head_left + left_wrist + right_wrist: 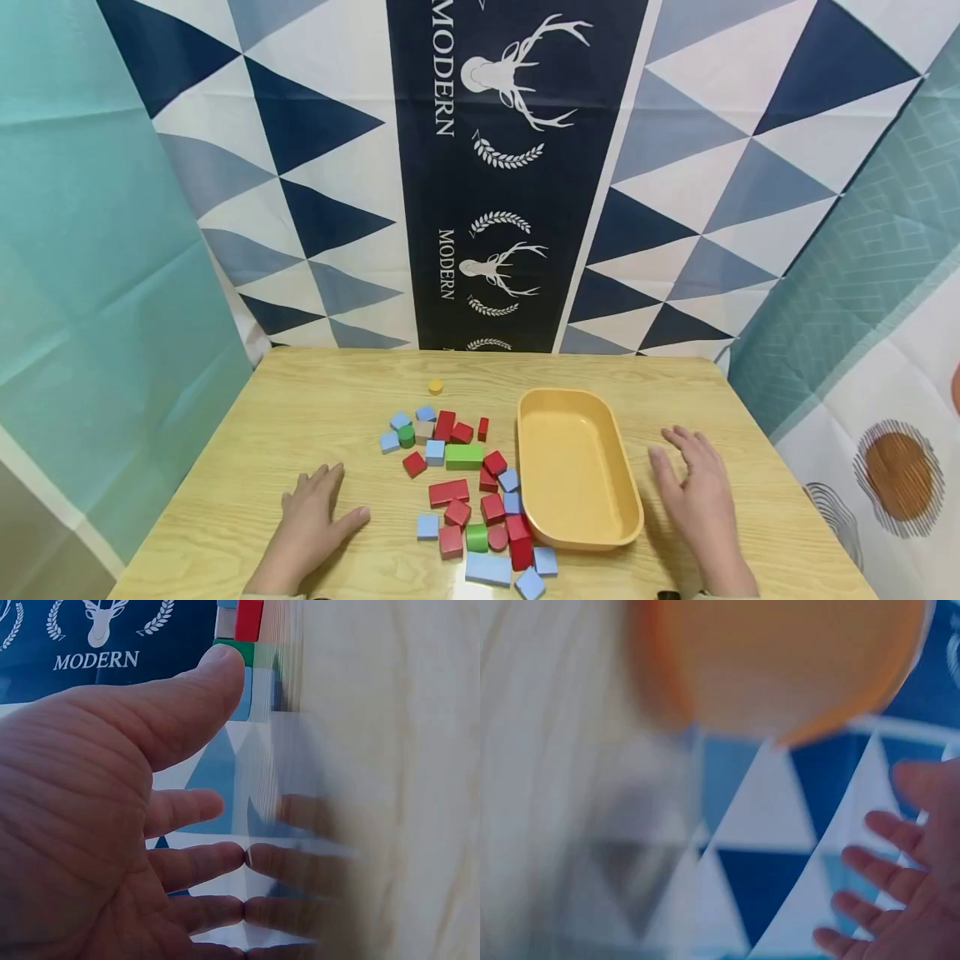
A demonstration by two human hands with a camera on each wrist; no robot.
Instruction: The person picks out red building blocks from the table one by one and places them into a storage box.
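Note:
My left hand point(309, 521) is at the table's left, fingers extended and thumb apart, holding nothing. In the left wrist view its fingertips touch the shiny tabletop. Right of it lies a loose spread of red, blue and green blocks, among them a long green block point(464, 456), a long blue block point(488, 569) and a red block point(448, 492). A yellow plastic tray point(581, 467) stands beside the blocks with nothing in it. To the right of the tray is my right hand point(701, 500), fingers loosely extended and apart from the tray, also holding nothing.
The wooden table point(225, 442) ends at a patterned cloth point(322, 167) hung behind it. A small yellow disc point(435, 387) lies beyond the other blocks. Teal cloth point(112, 250) hangs at the left, and another patterned cloth point(847, 358) at the right.

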